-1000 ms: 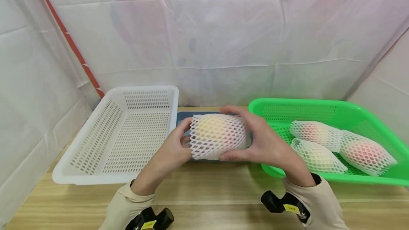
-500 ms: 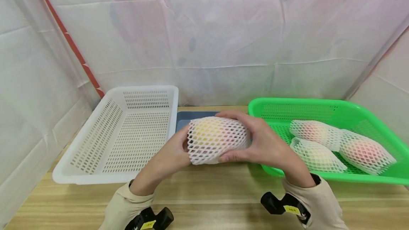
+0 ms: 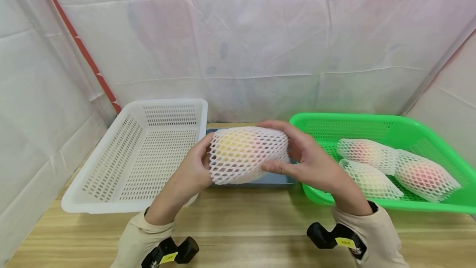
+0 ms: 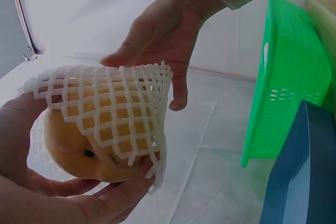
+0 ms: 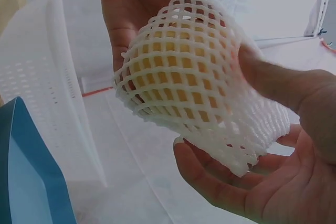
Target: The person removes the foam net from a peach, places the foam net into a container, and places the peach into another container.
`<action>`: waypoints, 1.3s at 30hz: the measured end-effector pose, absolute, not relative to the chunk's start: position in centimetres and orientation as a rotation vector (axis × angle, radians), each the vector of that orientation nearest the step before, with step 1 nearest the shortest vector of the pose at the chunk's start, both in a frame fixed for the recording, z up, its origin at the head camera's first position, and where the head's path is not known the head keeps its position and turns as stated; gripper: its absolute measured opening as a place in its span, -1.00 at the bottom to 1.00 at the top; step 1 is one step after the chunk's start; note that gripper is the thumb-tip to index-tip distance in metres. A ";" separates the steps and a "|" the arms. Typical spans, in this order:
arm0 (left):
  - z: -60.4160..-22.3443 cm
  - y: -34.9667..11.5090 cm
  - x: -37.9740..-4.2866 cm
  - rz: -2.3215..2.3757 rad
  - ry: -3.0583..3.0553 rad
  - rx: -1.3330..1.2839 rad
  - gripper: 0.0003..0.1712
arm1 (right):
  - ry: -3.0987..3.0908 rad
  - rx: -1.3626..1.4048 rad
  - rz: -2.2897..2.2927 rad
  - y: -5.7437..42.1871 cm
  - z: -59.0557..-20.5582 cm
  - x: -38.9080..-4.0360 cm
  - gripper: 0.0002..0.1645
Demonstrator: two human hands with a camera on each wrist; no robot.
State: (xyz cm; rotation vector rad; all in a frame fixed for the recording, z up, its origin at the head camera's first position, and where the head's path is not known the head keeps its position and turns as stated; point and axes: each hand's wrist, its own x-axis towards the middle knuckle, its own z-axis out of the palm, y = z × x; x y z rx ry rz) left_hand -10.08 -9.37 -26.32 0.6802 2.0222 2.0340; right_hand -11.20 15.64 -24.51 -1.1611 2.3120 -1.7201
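In the head view a yellow fruit with a red blush sits inside a white foam net sleeve, lifted between both hands. The left hand grips the fruit at its left end. There, in the left wrist view, bare yellow skin with a dark spot shows past the net's edge. At the other end the right hand holds the foam net, thumb in front and fingers behind. Loose net bunches near that palm in the right wrist view. Below the fruit lies a blue-grey tray, partly covered by the hands.
On the left stands a white perforated basket. A green basket on the right holds several net-wrapped fruits. White cloth hangs behind and at both sides. The wooden table extends in front of the baskets.
The fruit in its net has shifted slightly left and, since half a second ago, up. The left hand moved left with it, while the right hand's hold slid toward the net's right end.
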 end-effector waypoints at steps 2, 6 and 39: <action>-26.3 -9.4 -10.1 2.033 2.026 0.676 -0.26 | 2.322 -1.160 -1.716 15.7 -24.5 -11.2 -0.21; -26.4 -9.4 -10.2 2.044 2.012 0.693 -0.26 | 2.357 -1.118 -1.706 15.7 -24.4 -11.1 -0.28; -26.1 -9.8 -10.0 2.046 2.054 0.690 -0.29 | 2.531 -0.916 -1.845 15.8 -24.2 -10.8 -0.77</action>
